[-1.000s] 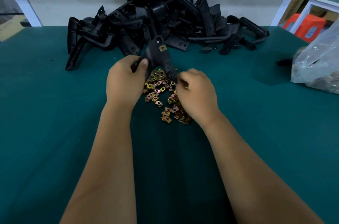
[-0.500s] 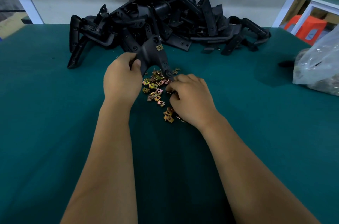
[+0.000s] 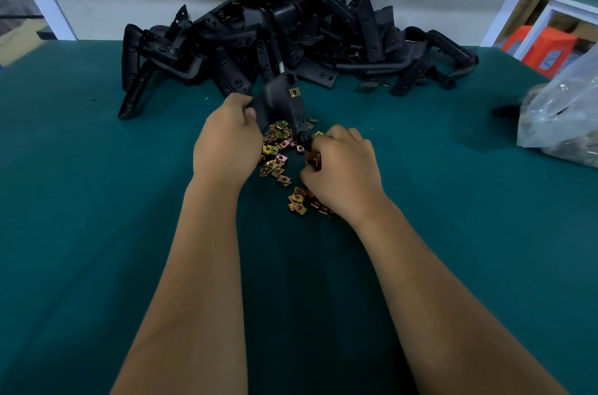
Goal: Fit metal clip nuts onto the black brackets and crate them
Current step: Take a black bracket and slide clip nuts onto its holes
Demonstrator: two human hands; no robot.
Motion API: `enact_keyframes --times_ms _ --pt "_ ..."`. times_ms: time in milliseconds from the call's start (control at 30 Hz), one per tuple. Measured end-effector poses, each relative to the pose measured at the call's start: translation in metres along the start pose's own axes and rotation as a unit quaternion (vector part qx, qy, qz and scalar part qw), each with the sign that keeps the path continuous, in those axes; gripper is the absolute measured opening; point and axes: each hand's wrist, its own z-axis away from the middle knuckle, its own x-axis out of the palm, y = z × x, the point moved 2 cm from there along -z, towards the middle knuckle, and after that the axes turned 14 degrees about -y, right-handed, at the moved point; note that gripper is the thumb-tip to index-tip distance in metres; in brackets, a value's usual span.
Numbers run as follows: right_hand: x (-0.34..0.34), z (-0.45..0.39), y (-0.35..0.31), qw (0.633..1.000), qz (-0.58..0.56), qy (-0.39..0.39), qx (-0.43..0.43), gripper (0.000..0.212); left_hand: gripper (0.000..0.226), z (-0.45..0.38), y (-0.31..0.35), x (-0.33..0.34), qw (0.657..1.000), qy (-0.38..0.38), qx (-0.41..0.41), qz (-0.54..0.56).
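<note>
Holding it up off the green table, a black bracket is gripped at its left end by the left hand, fingers curled round it. One clip nut is already seated on the far, upper part. The bracket's long axis runs from far down toward near-right, so its lower tip ends up just beside the right hand. That's the bit everything hinges on: the free tip is pointed at the right hand, which is clearly the nearer one to it, so the next nut would probably be slid on from that side.

The right hand is curled, and something small and brassy looks pinched at its fingertips, likely a nut, though it's mostly hidden, so that can't be called for sure. The loose nuts are scattered on the table right under and between the two hands, trailing near-right under the right wrist.

More brackets are heaped in a pile at the far edge, well behind the hands. A plastic bag is sat far right. No crate is seen anywhere. No brands, labels or readable writing can be made out.
</note>
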Motion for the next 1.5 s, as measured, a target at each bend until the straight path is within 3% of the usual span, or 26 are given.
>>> enact_keyframes --times_ms 133,233,433,633,767,1300,1500 --pt "-0.003 0.000 0.004 0.998 -0.062 0.029 0.008 0.009 0.034 0.000 -0.001 0.000 1.000 0.001 0.010 0.023" --pt "-0.006 0.001 0.009 0.981 -0.182 0.069 0.026 0.004 0.051 0.001 -0.003 -0.001 0.998 0.004 0.030 0.048" --pt "-0.012 0.001 0.019 0.854 -0.504 0.110 0.066 0.017 0.062 -0.002 -0.005 0.003 0.999 -0.008 0.040 0.034" --pt "-0.014 0.000 0.019 0.716 -0.690 0.084 0.069 0.014 0.058 0.000 -0.003 0.003 0.998 -0.018 0.055 0.033" --pt "-0.016 0.001 0.016 0.657 -0.751 0.049 0.057 0.011 0.063 0.003 -0.003 0.004 0.997 -0.029 0.060 0.048" --pt "-0.015 0.000 0.016 0.622 -0.782 0.026 0.009 0.020 0.064 0.004 -0.001 0.004 0.995 -0.030 0.076 0.065" --pt "-0.014 -0.001 0.016 0.639 -0.769 0.030 -0.002 0.021 0.062 0.004 0.000 0.003 0.995 -0.023 0.079 0.061"
